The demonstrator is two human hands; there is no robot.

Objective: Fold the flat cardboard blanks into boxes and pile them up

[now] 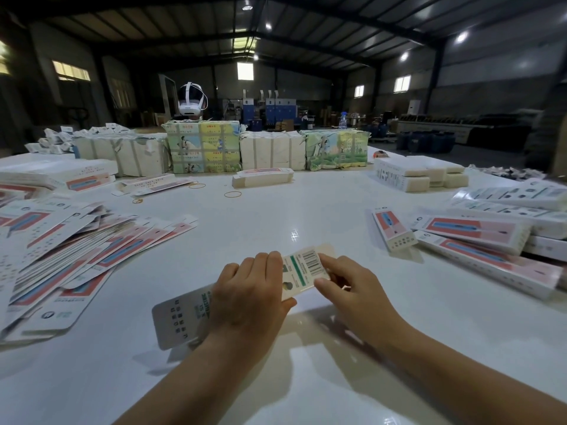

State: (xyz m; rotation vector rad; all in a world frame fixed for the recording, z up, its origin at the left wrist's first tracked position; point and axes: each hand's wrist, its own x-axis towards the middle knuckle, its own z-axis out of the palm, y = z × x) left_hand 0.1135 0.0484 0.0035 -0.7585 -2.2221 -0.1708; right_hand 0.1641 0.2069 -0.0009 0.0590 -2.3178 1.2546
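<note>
A single cardboard blank (302,273) is held just above the white table (276,216), between the two hands and slanting from near left to far right. The left hand (250,297) is curled over its middle, fingers on top and thumb tucked under the near edge, so the printed end sticks out behind the wrist. The right hand (346,286) pinches the barcode end, with the thumb on the near edge and the fingertips (325,259) on the far one.

The step in hand appears to be the opening of the flat blank into a tube; whether it is already squared cannot be told. Next, the long edges probably need to be squeezed toward each other, and the end flap beyond the right fingertips tucked in.

The loose blanks (76,256) lie well left of the left fingers; the finished boxes (478,240) are piled right of the right fingers.
</note>
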